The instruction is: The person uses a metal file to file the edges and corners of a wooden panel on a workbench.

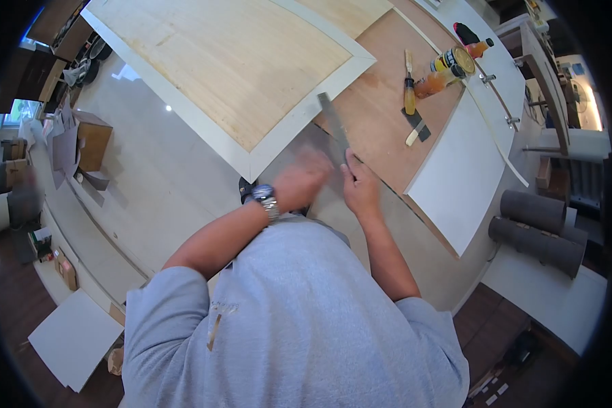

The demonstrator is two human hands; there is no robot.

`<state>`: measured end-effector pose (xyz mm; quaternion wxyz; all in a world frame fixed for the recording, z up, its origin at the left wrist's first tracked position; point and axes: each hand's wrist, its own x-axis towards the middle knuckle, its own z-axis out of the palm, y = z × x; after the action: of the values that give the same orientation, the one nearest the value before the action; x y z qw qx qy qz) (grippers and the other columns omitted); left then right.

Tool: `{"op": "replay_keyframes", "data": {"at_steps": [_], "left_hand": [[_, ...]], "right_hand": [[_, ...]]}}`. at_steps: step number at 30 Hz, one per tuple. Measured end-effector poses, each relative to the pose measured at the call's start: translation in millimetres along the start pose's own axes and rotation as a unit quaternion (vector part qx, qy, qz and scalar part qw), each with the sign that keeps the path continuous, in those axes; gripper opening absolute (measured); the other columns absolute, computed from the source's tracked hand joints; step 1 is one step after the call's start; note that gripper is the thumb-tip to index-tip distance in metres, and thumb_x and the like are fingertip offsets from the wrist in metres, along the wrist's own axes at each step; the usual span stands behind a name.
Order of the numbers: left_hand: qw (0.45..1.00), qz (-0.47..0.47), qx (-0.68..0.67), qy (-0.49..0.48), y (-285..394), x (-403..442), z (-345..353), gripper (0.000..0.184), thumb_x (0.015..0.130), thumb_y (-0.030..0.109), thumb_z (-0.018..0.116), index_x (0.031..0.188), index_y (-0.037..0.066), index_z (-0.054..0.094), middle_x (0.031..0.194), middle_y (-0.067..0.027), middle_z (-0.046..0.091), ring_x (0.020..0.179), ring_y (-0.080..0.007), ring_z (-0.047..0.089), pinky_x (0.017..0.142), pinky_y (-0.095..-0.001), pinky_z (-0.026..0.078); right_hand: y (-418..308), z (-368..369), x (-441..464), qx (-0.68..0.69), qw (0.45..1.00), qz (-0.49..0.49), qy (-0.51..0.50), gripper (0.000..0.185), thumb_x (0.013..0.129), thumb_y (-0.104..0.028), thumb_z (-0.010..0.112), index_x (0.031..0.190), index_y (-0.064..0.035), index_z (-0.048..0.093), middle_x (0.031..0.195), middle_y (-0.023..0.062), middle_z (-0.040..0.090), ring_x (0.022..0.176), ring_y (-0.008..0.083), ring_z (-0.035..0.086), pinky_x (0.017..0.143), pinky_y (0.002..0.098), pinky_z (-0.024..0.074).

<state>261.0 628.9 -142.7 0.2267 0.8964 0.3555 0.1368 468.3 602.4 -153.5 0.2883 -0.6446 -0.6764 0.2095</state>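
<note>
My right fingers are pinching a strip near the panel edge; my left fingers are blurring, grip unclear.

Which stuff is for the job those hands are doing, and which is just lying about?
Likely for the job:
flat grey tool, held in the right hand
white-edged wooden panel, by the tool's tip
yellow-handled tool, lying nearby

Probably just lying about:
brown box, off to the left
dark rolls, off to the right
</note>
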Motion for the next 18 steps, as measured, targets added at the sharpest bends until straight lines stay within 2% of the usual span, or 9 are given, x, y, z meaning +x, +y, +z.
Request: {"op": "replay_keyframes", "data": {"at_steps": [1,3,6,9,12,15,18], "left_hand": [[0.995,-0.072,0.02,0.062,-3.5,-8.9,-20.2,0.062,0.088,0.02,0.067,0.141,-0.001,0.045,0.141,-0.0218,0.052,0.138,-0.0353,0.042,0.117,-0.0504,0.029],[0.956,-0.228,0.091,0.16,-26.7,-32.7,-14.8,0.074,0.088,0.028,0.07,0.149,0.002,0.038,0.154,-0.0228,0.038,0.146,-0.0363,0.03,0.121,-0.0498,0.022],[0.955,-0.267,0.097,0.085,-47.1,-50.6,-18.7,0.086,0.086,0.032,0.072,0.154,0.002,0.029,0.161,-0.0218,0.024,0.151,-0.0367,0.02,0.122,-0.0489,0.017],[0.948,-0.278,0.133,0.077,-48.7,-48.5,-13.1,0.086,0.087,0.03,0.071,0.154,0.001,0.026,0.162,-0.021,0.024,0.151,-0.036,0.021,0.123,-0.0481,0.017],[0.941,-0.298,0.14,0.073,-44.4,-47.2,-9.5,0.083,0.089,0.028,0.069,0.154,0.001,0.026,0.162,-0.0195,0.023,0.151,-0.0348,0.019,0.123,-0.0475,0.016],[0.939,-0.303,0.138,0.081,-47.7,-44.7,-8.8,0.081,0.089,0.024,0.067,0.154,0.0,0.026,0.162,-0.019,0.023,0.152,-0.0342,0.019,0.123,-0.0476,0.015],[0.935,-0.306,0.153,0.092,-49.9,-45.9,-2.8,0.078,0.089,0.02,0.063,0.154,-0.002,0.025,0.162,-0.0195,0.023,0.152,-0.0341,0.018,0.123,-0.0478,0.015]], "right_hand": [[-1.5,3.2,-4.5,-0.007,1.0,-0.006,-0.01,0.042,0.094,-0.023,0.066,0.137,-0.0231,0.062,0.077,0.0101,0.057,0.069,0.0291,0.062,0.067,0.0405,0.0523],[-4.8,14.8,-15.0,-0.021,0.999,-0.021,-0.032,0.044,0.094,-0.024,0.067,0.137,-0.0286,0.061,0.077,0.009,0.056,0.068,0.0288,0.062,0.065,0.0418,0.0525],[-2.5,33.8,-16.6,-0.039,0.996,-0.005,-0.081,0.044,0.095,-0.027,0.064,0.138,-0.0307,0.06,0.079,0.0107,0.056,0.069,0.0312,0.062,0.065,0.0444,0.0524],[-0.6,57.9,39.1,-0.107,0.99,-0.065,-0.067,0.044,0.097,-0.028,0.062,0.14,-0.0271,0.058,0.079,0.0127,0.058,0.072,0.0327,0.062,0.067,0.0446,0.0505],[-24.1,52.7,77.5,-0.08,0.993,-0.055,-0.074,0.043,0.098,-0.029,0.058,0.141,-0.0248,0.057,0.078,0.0153,0.057,0.072,0.0347,0.061,0.066,0.0463,0.0496],[-16.5,43.7,44.1,-0.103,0.99,-0.033,-0.092,0.039,0.097,-0.03,0.058,0.136,-0.0265,0.061,0.084,0.0144,0.057,0.073,0.0373,0.062,0.066,0.0487,0.0524],[-14.2,26.9,-0.9,-0.061,0.989,0.003,-0.137,0.039,0.099,-0.031,0.055,0.138,-0.0277,0.059,0.085,0.0149,0.057,0.076,0.0387,0.063,0.067,0.0502,0.0519]]}}
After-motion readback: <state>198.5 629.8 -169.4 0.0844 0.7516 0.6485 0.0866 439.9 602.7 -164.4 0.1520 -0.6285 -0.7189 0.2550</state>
